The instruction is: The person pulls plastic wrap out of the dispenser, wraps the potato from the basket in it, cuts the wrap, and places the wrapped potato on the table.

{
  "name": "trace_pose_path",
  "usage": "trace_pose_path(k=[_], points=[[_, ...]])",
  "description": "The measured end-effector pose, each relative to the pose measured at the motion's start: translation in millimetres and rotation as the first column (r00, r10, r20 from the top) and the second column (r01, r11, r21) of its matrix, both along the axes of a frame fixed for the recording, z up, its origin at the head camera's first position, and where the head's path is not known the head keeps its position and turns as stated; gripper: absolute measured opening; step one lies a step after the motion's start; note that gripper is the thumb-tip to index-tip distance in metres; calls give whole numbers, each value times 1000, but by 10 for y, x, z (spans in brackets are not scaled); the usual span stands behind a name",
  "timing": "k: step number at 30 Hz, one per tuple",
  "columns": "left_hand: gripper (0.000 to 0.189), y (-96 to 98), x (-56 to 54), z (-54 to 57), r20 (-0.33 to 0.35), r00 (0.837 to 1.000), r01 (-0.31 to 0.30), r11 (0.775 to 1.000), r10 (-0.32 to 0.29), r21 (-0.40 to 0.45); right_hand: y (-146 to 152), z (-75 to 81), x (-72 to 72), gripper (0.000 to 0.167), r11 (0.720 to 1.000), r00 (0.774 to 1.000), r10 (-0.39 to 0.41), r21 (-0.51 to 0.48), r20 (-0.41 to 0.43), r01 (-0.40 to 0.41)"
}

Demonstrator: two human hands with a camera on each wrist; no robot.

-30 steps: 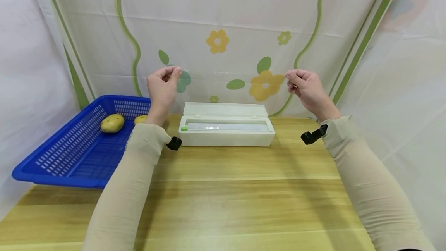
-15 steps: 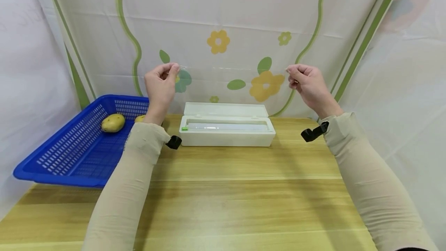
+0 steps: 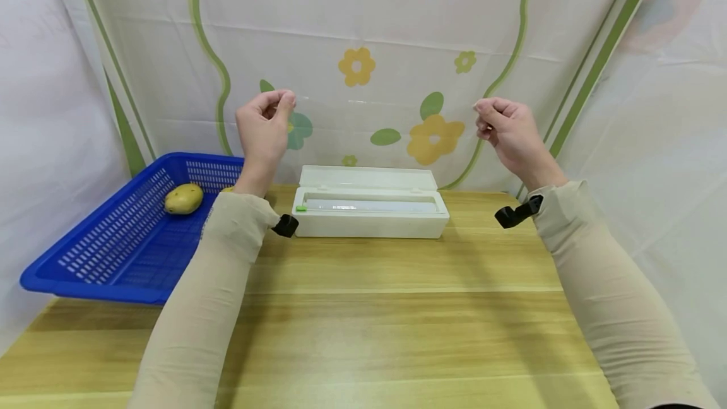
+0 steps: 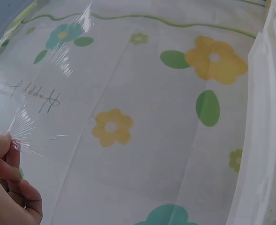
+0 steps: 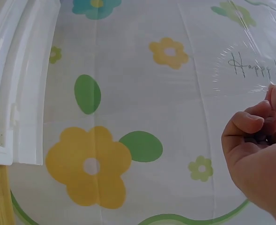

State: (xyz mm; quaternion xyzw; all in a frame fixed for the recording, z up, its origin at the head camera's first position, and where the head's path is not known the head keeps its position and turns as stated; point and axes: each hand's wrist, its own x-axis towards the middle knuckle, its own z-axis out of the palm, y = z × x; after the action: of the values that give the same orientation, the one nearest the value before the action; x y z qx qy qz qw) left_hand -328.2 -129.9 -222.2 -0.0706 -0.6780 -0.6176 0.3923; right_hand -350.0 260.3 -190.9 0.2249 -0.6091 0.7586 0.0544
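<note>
A clear sheet of cling film [image 4: 60,58] stretches between my hands, showing mostly as creases and glints. My left hand [image 3: 262,134] pinches one corner between thumb and forefinger. At the other side, my right hand [image 3: 514,137] pinches the film in the same way, its other fingers curled. Both hands are raised above and apart from the white cling film dispenser [image 3: 372,226], whose lid [image 3: 366,178] is tipped back. A green slider [image 3: 301,208] sits at the left end of its front edge. How far down the film hangs is hard to tell.
On the left stands a blue plastic basket [image 3: 93,291] holding a yellow, potato-like item [image 3: 183,199]; another is mostly hidden behind my left wrist. The wooden table [image 3: 363,333] runs up to a flower-printed curtain [image 3: 318,11] at the back. White sheeting hangs on both sides.
Both hands have risen somewhat, and the right one has shifted slightly to the right, with the film held between them. Basket and dispenser stay in place.
</note>
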Motion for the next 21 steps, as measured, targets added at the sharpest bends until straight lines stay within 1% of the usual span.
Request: trace_pose_path(k=[2, 4, 10, 12, 14, 16, 21], points=[[24, 12, 4, 27, -14, 1000, -4, 1000, 4, 4, 5, 21, -1, 17, 1000, 1000, 6, -14, 1, -6], [22, 31, 31, 63, -28, 1000, -7, 1000, 7, 6, 6, 38, 0, 17, 1000, 1000, 13, -27, -4, -13], [19, 122, 287, 225, -54, 998, 11, 1000, -10, 22, 1, 73, 25, 17, 997, 999, 31, -67, -13, -32], [17, 132, 325, 252, -57, 998, 18, 1000, -16, 26, -1, 82, 39, 17, 997, 999, 33, -74, -12, -34], [17, 128, 328, 263, -60, 998, 24, 999, -22, 30, -2, 89, 57, 18, 996, 999, 35, -81, -9, -36], [18, 107, 282, 246, -70, 997, 32, 999, -29, 28, -4, 93, 79, 18, 996, 999, 39, -85, -6, -40], [22, 21, 171, 138, -88, 993, 81, 996, -78, 32, -7, 86, 154, 20, 994, 998, 58, -91, 7, -57]])
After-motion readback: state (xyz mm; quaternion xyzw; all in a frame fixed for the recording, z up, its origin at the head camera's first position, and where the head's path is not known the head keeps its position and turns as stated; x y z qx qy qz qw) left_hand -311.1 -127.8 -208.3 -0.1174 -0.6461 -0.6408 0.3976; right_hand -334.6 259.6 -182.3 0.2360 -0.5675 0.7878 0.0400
